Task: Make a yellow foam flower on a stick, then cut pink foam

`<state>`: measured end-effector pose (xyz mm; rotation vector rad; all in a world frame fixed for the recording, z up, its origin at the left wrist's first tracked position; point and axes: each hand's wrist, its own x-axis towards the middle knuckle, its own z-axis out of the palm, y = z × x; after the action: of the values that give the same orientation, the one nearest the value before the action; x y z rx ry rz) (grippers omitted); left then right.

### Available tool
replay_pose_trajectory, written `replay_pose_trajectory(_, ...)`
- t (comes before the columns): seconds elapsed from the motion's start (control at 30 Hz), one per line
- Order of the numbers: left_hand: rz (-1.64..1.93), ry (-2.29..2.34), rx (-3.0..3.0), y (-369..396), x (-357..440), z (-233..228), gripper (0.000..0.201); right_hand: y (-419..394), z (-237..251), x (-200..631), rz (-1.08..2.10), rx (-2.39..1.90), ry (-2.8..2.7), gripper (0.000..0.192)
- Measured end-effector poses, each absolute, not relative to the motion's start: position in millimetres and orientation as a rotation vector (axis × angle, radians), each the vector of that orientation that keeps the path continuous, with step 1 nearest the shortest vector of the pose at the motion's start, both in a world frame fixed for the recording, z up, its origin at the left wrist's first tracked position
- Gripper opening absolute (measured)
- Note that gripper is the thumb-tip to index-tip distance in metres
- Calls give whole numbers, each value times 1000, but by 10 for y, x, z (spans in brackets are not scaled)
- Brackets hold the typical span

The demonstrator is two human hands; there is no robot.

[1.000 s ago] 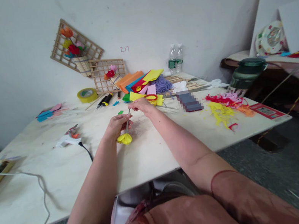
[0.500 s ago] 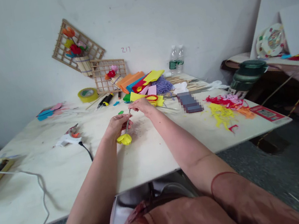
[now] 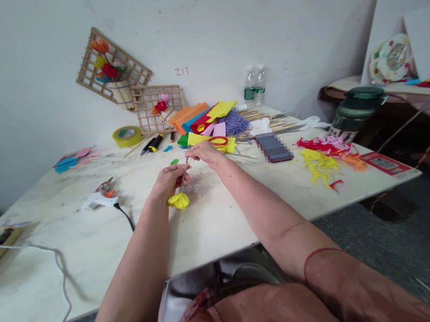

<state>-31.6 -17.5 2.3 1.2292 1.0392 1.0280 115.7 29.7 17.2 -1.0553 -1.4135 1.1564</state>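
Table [image 3: 89,250] first, a wide pale board that carries everything; on its far side lean two wooden lattice frames [image 3: 158,108] with finished paper flowers stuck in them, and just right of those lies a heap of coloured foam sheets [image 3: 203,118]; further right a spread of yellow and red offcuts [image 3: 322,156] covers the near-right corner; on the left sits the white glue gun [image 3: 95,201] with its dark cord trailing toward me, well apart from my hands; a roll of yellow tape [image 3: 126,136] rests at the far left. Nearer the middle, my left hand [image 3: 168,181] is curled closed around the lower part of a thin grey stem [image 3: 183,176], with the yellow flower head [image 3: 179,200] hanging at the near end just beneath my fingers and close to the board; my right hand [image 3: 204,153] pinches the far tip of that same stem between thumb and fingertips. By my judgement the bloom is already formed and fixed to its stalk; what seems left is finishing the stem itself, and whether any green wrapping has started I cannot tell at this size.
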Motion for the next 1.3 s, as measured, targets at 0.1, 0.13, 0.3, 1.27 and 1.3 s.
replay_pose_trajectory(0.1, 1024, 1042, 1204, -169, -320, 20, 23, 303, 168, 1151, 1150, -1081, -1412, 17)
replay_pose_trajectory(0.13, 1025, 1045, 1199, -171, -319, 23, 21, 303, 167, 1149, 1149, -1085, -1413, 18)
replay_pose_trajectory(0.3, 1027, 1065, 1188, -187, -319, 33, 18, 310, 159, 1152, 1155, -1068, -1413, 15)
replay_pose_trajectory(1.27, 1390, 962, 988, -91, -371, -32, 18, 289, 106, 1089, 1287, -1189, -1529, 20)
replay_pose_trajectory(1.3, 1417, 984, 1008, -82, -376, -40, 21, 268, 118, 1090, 1312, -1182, -1545, 18)
